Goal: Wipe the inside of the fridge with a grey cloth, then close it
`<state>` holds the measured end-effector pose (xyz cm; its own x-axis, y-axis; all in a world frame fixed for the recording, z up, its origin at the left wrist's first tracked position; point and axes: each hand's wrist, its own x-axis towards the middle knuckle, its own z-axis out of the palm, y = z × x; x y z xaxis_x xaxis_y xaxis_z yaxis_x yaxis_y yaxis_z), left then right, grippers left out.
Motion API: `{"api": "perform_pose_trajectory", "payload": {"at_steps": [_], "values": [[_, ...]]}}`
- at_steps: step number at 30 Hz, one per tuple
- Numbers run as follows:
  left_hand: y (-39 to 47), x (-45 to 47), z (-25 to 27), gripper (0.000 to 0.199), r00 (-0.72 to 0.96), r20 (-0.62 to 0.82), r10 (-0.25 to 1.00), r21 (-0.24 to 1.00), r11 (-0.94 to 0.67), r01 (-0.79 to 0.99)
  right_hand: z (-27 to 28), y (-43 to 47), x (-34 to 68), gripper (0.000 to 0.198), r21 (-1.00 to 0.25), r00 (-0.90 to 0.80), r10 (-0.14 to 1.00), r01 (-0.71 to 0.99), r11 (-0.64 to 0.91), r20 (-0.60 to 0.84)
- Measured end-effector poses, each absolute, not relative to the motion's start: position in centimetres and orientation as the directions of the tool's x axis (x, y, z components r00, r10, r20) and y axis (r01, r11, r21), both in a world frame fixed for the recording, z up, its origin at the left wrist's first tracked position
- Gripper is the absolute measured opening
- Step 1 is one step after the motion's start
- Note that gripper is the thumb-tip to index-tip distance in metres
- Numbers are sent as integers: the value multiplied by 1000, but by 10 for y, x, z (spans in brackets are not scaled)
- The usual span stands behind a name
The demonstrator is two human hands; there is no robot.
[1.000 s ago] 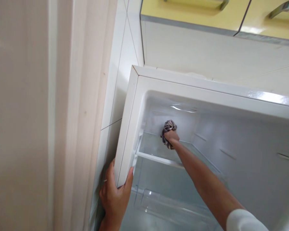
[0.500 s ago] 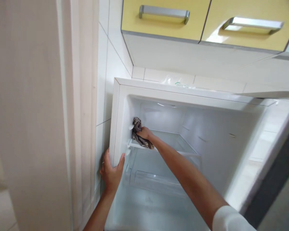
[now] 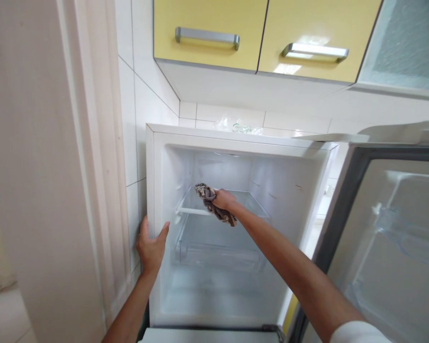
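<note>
In my right hand (image 3: pixel 224 199) is a bunched, dark patterned cloth (image 3: pixel 214 205), its folds hanging below the fingers. Hand and cloth are inside the open refrigerator (image 3: pixel 236 136), in front of the upper glass shelf (image 3: pixel 193 211); whether the cloth touches the shelf I cannot tell. My left hand (image 3: pixel 152 247) grips the refrigerator's left front edge, with the thumb on the front frame and the fingers around the outer side. The fingertips there are partly hidden.
The refrigerator door (image 3: pixel 396 228) stands open at the right, with clear door racks. A clear drawer or tray (image 3: pixel 221 256) sits lower inside. Yellow cabinets (image 3: pixel 207 52) hang above. A plastic bag (image 3: pixel 241 127) lies on top. A pale door frame (image 3: pixel 89 143) rises at the left.
My right hand has drawn the cloth away from the inner left wall toward the middle. The left hand keeps its place on the edge. My view has shifted, showing more of the door.
</note>
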<state>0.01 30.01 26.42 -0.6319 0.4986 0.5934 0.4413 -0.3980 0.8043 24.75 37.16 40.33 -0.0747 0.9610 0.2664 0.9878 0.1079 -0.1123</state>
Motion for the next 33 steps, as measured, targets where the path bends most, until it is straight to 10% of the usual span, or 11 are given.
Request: {"api": "perform_pose_trajectory", "payload": {"at_steps": [8, 23, 33], "values": [[297, 1, 266, 83, -627, 594, 504, 803, -411, 432, 393, 363, 349, 33, 47, 310, 879, 936, -349, 363], [310, -2, 244, 81, -606, 674, 423, 734, -290, 613, 394, 417, 382, 23, 411, -24, 899, 894, -176, 437], [324, -6, 227, 79, -528, 802, 279, 595, -294, 748, 460, 450, 388, 46, 404, -35, 781, 870, -283, 623]]}}
